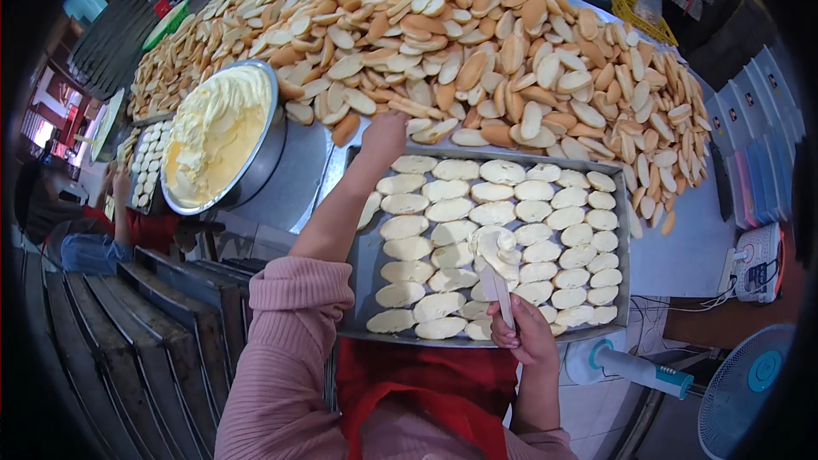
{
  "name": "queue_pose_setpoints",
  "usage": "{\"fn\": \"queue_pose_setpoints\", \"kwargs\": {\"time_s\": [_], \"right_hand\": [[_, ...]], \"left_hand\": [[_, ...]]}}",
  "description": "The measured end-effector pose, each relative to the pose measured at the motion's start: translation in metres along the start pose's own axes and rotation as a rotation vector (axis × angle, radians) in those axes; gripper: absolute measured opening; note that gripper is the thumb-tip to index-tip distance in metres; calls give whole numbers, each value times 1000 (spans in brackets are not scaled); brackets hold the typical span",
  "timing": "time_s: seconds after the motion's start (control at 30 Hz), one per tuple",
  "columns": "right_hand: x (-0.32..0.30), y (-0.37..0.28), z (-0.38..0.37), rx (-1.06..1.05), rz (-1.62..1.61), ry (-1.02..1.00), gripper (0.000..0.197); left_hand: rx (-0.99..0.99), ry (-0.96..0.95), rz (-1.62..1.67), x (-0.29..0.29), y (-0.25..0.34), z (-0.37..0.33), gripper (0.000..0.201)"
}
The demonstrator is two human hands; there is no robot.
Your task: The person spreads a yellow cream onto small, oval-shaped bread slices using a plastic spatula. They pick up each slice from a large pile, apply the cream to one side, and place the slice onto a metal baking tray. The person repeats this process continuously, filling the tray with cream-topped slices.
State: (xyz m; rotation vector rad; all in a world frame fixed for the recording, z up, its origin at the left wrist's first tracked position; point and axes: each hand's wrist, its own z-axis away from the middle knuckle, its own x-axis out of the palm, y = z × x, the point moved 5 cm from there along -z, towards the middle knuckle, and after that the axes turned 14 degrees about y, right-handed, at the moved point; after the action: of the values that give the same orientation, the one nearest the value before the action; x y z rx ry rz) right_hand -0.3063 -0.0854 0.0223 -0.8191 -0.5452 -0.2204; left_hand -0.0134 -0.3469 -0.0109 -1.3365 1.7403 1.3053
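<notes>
My right hand (527, 332) is closed round the handle of a spatula (498, 294). A thick dollop of pale cream (497, 249) sits on its blade, above the tray. Rows of oval bread slices (448, 211) with a pale cream-coloured top lie in a metal tray (625, 268) in front of me. My left hand (386, 138) is stretched out past the tray's far left corner, at the near edge of a big heap of bread slices (477, 68). Its fingers point away and are hidden, so whether they grip a slice does not show.
Left of the tray, a large metal bowl (271, 123) of yellow cream stands tilted on the table. Stacked dark trays (158, 341) fill the lower left. Another person (77, 221) works at the left. A fan (750, 383) stands lower right, plastic boxes (758, 136) beyond.
</notes>
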Motion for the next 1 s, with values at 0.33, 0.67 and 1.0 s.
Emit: {"fn": "queue_pose_setpoints", "kwargs": {"time_s": [0.33, 0.67, 1.0], "right_hand": [[-22, -5, -1, 38, -4, 69, 37], [3, -34, -2, -361, -305, -32, 40], [14, -29, 11, -359, -243, -79, 39]], "left_hand": [[152, -14, -222, 21, 2, -17, 24], [241, -136, 687, -92, 183, 178, 26], [-524, -513, 1315, -90, 172, 253, 39]]}}
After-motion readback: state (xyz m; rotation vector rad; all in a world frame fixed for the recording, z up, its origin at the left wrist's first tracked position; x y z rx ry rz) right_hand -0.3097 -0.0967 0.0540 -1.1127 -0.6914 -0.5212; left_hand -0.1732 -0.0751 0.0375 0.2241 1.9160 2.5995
